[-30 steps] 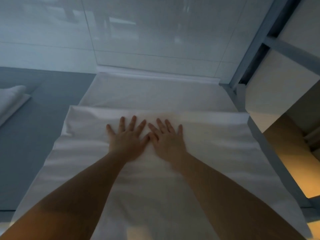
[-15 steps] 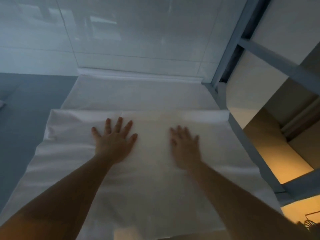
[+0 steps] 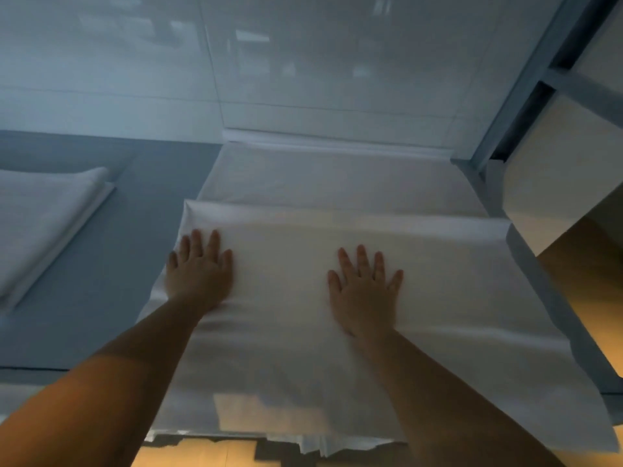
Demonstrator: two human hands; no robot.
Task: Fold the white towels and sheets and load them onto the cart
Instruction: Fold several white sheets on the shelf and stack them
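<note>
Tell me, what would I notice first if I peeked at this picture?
Two bare hands pressed flat on a big white sheet in the middle: the left hand by the sheet's left edge, the right hand near its center, fingers spread. Off to the left, a folded white towel lies on the blue-gray surface.

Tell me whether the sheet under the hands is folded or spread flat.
Folded: the sheet shows a doubled far edge lying over a lower layer.
</note>
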